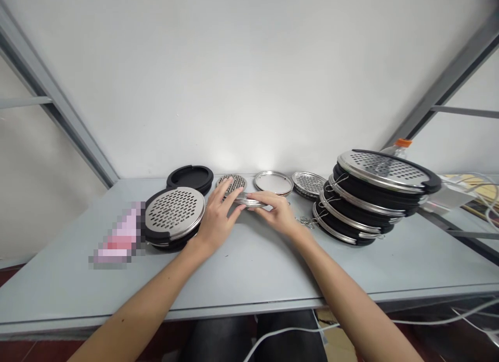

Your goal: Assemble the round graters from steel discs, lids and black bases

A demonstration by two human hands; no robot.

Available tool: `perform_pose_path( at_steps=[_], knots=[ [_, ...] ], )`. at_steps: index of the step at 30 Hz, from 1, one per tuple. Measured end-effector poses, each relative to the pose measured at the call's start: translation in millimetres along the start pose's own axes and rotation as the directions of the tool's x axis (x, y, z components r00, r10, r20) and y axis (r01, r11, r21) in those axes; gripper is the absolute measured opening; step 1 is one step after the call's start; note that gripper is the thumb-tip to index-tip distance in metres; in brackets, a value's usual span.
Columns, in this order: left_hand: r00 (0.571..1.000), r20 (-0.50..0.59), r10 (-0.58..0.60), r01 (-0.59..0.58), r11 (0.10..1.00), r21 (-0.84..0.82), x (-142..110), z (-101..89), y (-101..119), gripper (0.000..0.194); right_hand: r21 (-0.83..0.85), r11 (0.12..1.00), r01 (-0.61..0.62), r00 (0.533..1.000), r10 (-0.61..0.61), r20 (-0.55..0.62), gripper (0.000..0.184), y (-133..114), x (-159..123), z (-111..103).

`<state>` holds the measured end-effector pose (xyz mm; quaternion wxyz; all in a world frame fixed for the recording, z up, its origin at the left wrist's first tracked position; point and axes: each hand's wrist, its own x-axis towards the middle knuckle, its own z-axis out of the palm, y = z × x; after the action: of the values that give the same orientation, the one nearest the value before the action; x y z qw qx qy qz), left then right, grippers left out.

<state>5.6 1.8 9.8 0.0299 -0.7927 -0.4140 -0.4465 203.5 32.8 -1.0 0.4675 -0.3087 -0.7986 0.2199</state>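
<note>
Between my two hands is a round metal disc [251, 201], seen nearly edge-on just above the table. My left hand [218, 214] grips its left side, with fingers over the top and the thumb at the near edge. On the right side, my right hand [277, 212] pinches its rim. Much of the disc is hidden by my fingers. Behind it lie a perforated grater disc [236, 183], a shiny metal ring [273, 182] and further grater plates [309, 184]. Close to my left hand rests a black-rimmed round grater [175, 210].
A leaning stack of black containers with grater tops [384, 170] stands at the right, small wire loops [306, 222] beside it. At the back left is a black round bowl [191, 178]. An orange-capped bottle [402, 146], cables and a blurred pink item [120, 237] are around the grey table [253, 279].
</note>
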Motion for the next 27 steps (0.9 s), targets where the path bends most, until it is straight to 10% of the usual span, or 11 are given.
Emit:
perform_pose_path(
  at_steps=[13, 21, 27],
  knots=[
    [0.983, 0.181, -0.013, 0.025, 0.998, -0.062, -2.0, 4.2, -13.4, 0.036, -0.136, 0.986, 0.091, 0.996, -0.092, 0.003, 0.031, 9.6, -1.7, 1.1],
    [0.992, 0.087, -0.092, 0.107, 0.974, -0.197, -0.1, 0.5, -4.5, 0.032, -0.142, 0.990, -0.019, 0.980, -0.010, -0.200, 0.065, 11.1, 4.2, -7.9],
    [0.982, -0.041, -0.186, 0.164, 0.935, -0.315, 4.4, 0.6, -3.8, 0.029, 0.085, 0.983, -0.163, 0.965, 0.176, -0.195, 0.040, 17.9, 7.1, -18.7]
  ],
)
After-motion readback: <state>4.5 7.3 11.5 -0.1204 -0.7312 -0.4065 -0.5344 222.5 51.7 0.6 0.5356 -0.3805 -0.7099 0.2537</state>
